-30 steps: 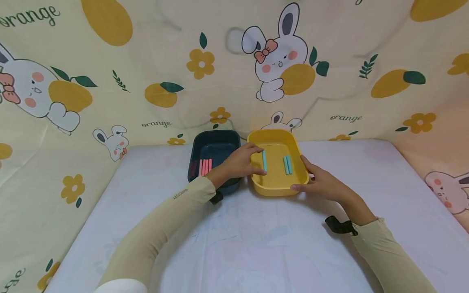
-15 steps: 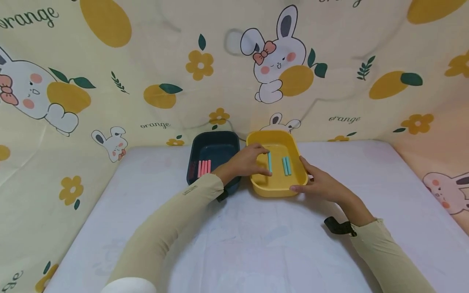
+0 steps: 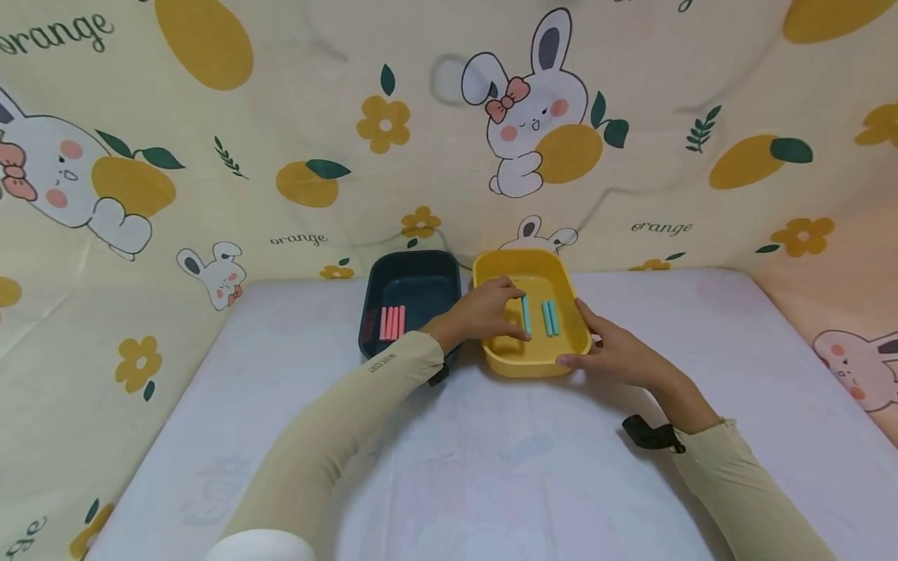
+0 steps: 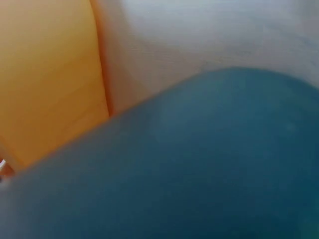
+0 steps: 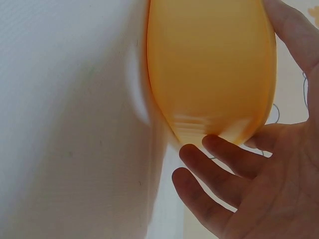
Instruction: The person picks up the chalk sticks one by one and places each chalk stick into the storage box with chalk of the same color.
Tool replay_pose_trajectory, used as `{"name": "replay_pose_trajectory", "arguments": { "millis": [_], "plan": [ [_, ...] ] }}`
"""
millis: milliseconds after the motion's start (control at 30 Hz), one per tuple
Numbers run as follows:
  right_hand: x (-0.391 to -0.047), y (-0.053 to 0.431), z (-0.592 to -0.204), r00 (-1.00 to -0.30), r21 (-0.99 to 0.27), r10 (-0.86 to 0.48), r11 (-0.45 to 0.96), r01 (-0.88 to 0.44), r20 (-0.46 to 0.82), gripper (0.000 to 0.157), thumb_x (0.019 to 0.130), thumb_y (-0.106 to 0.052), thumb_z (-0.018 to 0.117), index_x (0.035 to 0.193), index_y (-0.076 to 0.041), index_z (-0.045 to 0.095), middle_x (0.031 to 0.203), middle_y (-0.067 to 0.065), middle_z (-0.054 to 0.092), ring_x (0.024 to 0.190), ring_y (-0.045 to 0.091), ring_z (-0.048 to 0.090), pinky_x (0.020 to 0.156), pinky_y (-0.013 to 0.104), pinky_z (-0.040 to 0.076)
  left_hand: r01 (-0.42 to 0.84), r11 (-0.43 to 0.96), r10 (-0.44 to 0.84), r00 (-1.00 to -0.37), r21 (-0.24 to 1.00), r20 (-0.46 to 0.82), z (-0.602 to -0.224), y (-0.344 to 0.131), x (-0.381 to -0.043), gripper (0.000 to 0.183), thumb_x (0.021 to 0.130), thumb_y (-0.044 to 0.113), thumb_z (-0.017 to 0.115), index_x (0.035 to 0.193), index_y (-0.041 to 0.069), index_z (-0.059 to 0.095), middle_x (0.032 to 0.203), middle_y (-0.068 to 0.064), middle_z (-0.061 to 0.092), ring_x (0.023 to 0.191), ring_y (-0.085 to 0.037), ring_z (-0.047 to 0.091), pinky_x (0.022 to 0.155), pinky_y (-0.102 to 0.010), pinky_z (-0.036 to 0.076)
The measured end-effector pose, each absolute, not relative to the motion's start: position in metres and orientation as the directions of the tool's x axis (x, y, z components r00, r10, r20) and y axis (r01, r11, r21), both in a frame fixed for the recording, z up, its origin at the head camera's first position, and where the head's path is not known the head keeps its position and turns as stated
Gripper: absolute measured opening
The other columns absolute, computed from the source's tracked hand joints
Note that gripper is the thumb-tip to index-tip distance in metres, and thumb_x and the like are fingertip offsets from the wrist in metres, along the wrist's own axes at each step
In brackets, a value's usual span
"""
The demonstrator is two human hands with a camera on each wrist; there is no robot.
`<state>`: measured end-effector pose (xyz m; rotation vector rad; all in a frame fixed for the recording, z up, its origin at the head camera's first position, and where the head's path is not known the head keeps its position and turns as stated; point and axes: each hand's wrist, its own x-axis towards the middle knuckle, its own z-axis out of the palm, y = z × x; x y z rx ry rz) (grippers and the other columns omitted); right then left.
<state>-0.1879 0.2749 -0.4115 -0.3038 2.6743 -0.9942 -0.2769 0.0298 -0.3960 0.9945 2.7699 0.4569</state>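
My left hand reaches over the yellow plastic tub and pinches a teal chalk stick lengthwise, thumb at its near end and a fingertip at the far end. Two more teal chalk sticks lie side by side on the tub floor, just right of it. At the tub's right front corner my right hand holds the rim; its fingers spread along the outer wall in the right wrist view. The left wrist view shows only the tub's yellow wall and a blurred dark-blue wall.
A dark navy tub stands left of the yellow one, under my left forearm. Several pink chalk sticks lie in a row inside it. Both stand on a white-covered table, before a printed cloth backdrop.
My left hand has moved right across the yellow tub with the teal chalk stick, bringing it closer to the other two. The right hand has stayed at the tub's corner.
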Motion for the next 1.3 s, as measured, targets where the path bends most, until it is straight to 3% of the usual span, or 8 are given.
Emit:
{"name": "replay_pose_trajectory", "arguments": {
  "millis": [567,967,1300],
  "plan": [
    [-0.191,0.275,-0.412,-0.943,-0.667,-0.284,0.738,-0.100,-0.173,0.110,0.086,-0.054,0.070,0.161,-0.018,-0.002,0.166,0.019,0.016,0.143,0.045,0.034,0.111,0.064,0.036,0.573,0.764,0.622,-0.777,0.297,-0.099,-0.398,0.053,-0.282,0.082,0.080,0.057,0.077,0.145,0.015,0.051,0.145,-0.002,0.050,0.126,-0.016,0.050,0.115,-0.031,0.040],
    [-0.187,0.275,-0.413,-0.940,-0.660,-0.282,0.746,-0.090,-0.191,0.110,0.087,-0.055,0.069,0.161,-0.016,-0.002,0.166,0.021,0.015,0.145,0.046,0.030,0.111,0.065,0.035,0.580,0.766,0.624,-0.774,0.277,-0.106,-0.403,0.069,-0.285,0.075,0.079,0.050,0.080,0.139,0.013,0.058,0.126,0.000,0.058,0.106,-0.012,0.053,0.105,-0.023,0.045],
    [-0.187,0.275,-0.414,-0.939,-0.678,-0.298,0.727,-0.107,-0.171,0.110,0.086,-0.055,0.070,0.161,-0.015,-0.001,0.166,0.019,0.015,0.146,0.044,0.030,0.111,0.064,0.036,0.487,0.781,0.581,-0.796,0.391,-0.170,-0.413,0.069,-0.293,0.072,0.078,0.047,0.082,0.139,0.018,0.058,0.131,0.003,0.061,0.111,-0.012,0.053,0.109,-0.026,0.044]
  ]
}}
